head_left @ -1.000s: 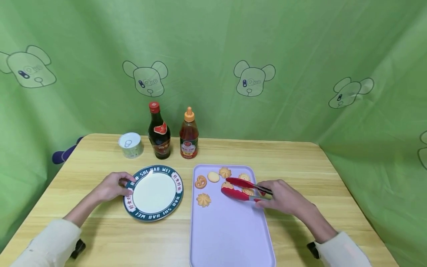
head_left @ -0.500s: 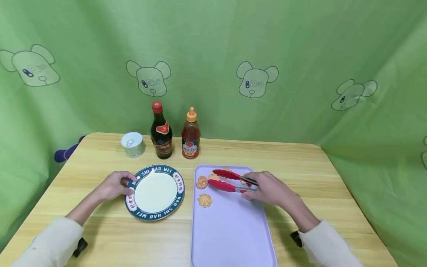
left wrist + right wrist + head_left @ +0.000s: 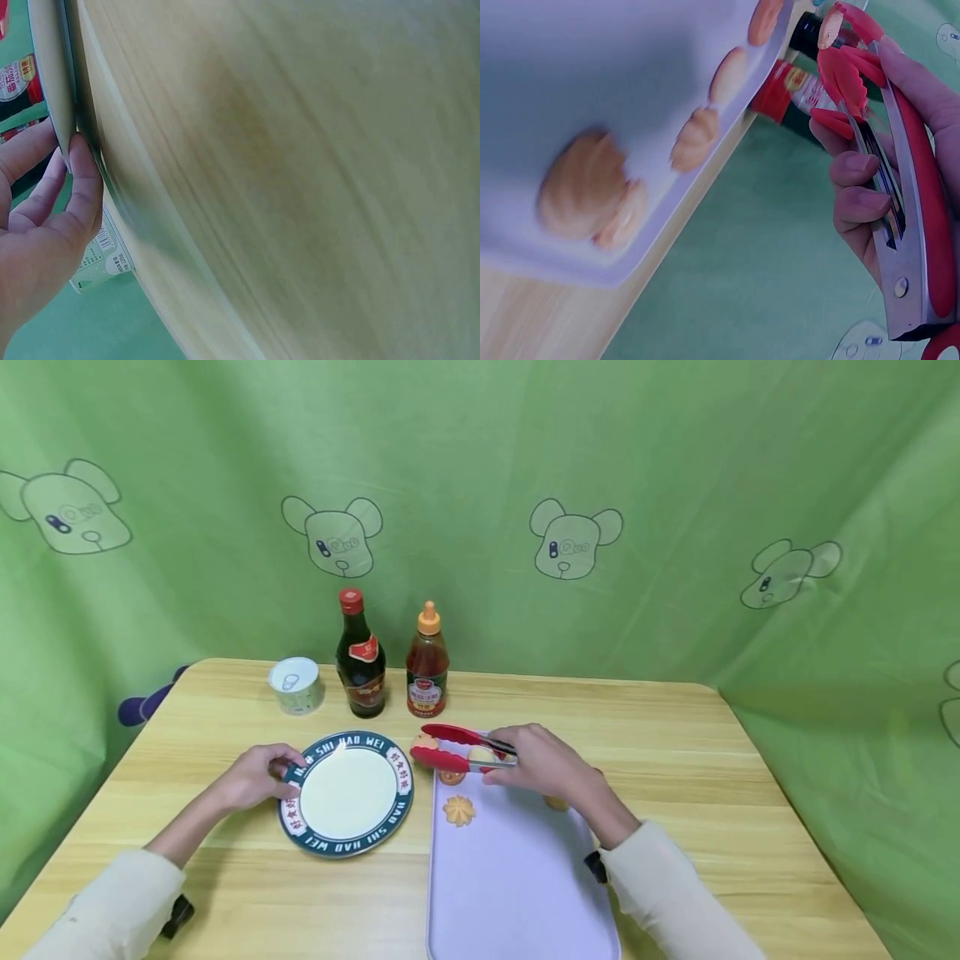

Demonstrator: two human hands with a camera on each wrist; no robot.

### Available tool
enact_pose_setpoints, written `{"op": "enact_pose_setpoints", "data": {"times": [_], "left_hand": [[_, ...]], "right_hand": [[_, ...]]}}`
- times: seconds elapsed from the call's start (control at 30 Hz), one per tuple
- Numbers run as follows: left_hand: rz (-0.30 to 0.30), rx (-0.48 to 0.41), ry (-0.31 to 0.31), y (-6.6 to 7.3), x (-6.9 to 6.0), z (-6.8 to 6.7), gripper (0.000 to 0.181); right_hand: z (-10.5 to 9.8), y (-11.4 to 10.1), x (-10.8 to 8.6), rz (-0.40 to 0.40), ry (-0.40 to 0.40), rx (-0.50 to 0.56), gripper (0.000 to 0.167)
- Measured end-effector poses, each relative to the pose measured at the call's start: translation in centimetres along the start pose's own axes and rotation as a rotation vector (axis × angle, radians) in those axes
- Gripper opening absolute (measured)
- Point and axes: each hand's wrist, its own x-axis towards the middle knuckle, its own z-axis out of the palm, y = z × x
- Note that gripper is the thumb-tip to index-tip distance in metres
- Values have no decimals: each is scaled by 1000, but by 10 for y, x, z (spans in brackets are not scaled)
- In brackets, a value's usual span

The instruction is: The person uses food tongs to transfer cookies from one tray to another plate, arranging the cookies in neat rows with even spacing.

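Observation:
My left hand (image 3: 258, 775) pinches the left rim of a round plate (image 3: 347, 793) with a dark green patterned border; in the left wrist view, thumb and fingers (image 3: 84, 180) lie on both sides of its edge. My right hand (image 3: 542, 762) grips metal tongs with red tips (image 3: 450, 747), and a cookie (image 3: 425, 742) sits between those tips, over the gap between plate and tray. Below the right hand is a lilac tray (image 3: 517, 877) with several cookies, one flower-shaped (image 3: 459, 811). The right wrist view shows the cookie (image 3: 830, 30) held in the tongs, clear of the tray.
Along the back of the table stand a tin can (image 3: 297, 687), a dark bottle with a red cap (image 3: 362, 664) and a sauce bottle with an orange cap (image 3: 427, 668). A green curtain (image 3: 480, 460) hangs behind and at the sides.
My right hand and the tongs have moved left across the tray towards the plate, carrying a cookie. The left hand stays on the plate's rim.

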Motion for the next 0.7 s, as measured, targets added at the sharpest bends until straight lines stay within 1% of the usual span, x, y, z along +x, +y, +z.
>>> {"op": "enact_pose_setpoints", "data": {"times": [0.1, 0.23, 0.33, 0.47, 0.63, 0.7], "left_hand": [[11, 8, -5, 0, 0, 0, 40], [5, 8, -10, -1, 0, 0, 40], [-10, 5, -10, -1, 1, 1, 40], [-8, 15, -10, -1, 1, 0, 41], [-7, 16, -12, 0, 1, 0, 42], [-8, 16, -13, 0, 1, 0, 42]], "right_hand": [[4, -11, 10, -4, -12, 5, 64], [11, -24, 23, -10, -30, 13, 68], [16, -32, 31, -22, -46, 25, 66], [20, -44, 40, -31, -75, 31, 62], [25, -60, 51, -54, -107, -33, 60], [28, -65, 55, -73, -105, -77, 61]]}}
